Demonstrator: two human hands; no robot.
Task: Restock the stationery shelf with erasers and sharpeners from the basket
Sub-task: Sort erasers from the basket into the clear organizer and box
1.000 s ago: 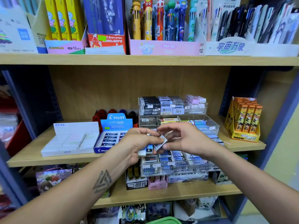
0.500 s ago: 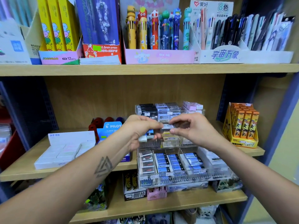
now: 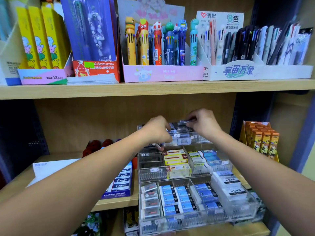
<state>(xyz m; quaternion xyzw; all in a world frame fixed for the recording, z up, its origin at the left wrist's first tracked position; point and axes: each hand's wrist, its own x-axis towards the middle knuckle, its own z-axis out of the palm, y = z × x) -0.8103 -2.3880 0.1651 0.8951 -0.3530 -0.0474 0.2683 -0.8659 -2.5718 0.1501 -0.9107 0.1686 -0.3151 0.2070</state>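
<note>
Presently we note, at left on the middle shelf (image 3: 119, 202), a blue box of erasers (image 3: 121, 182). Beside it stands a clear tiered rack (image 3: 180, 174). Over its top tier the left hand (image 3: 157, 129) curls round several small erasers (image 3: 158, 145), while the right hand (image 3: 203, 123) pinches one dark eraser (image 3: 185, 121) above the back row. An orange carton (image 3: 263, 140) stands at right.
</note>
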